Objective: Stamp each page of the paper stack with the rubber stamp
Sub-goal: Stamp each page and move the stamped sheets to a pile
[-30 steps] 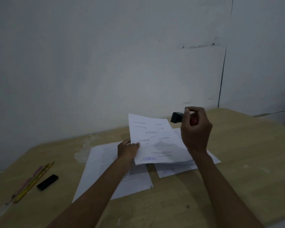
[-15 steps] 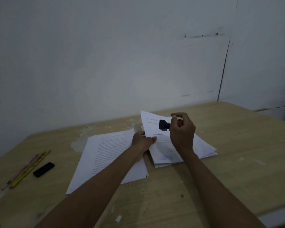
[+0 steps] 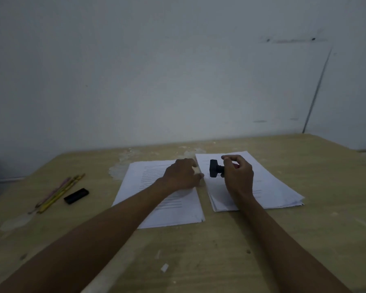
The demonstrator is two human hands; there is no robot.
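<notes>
Both forearms are bare from the near edge of the view up to the wrists, with no sleeve showing. The left hand [image 3: 181, 174] and right hand [image 3: 238, 176] are bare too: no glove, ring, watch or bracelet is visible.

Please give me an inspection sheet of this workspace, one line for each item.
Surface: wooden table, worn pale patch near the wall.
Job's things: right paper stack; left paper pile; rubber stamp held sideways above the right stack.
Clutter: pencils; small black object beside them.
Hands: left hand rests on the left pile; right hand grips the stamp.
Cables: nothing seen.
Surroundings: plain grey wall.
</notes>
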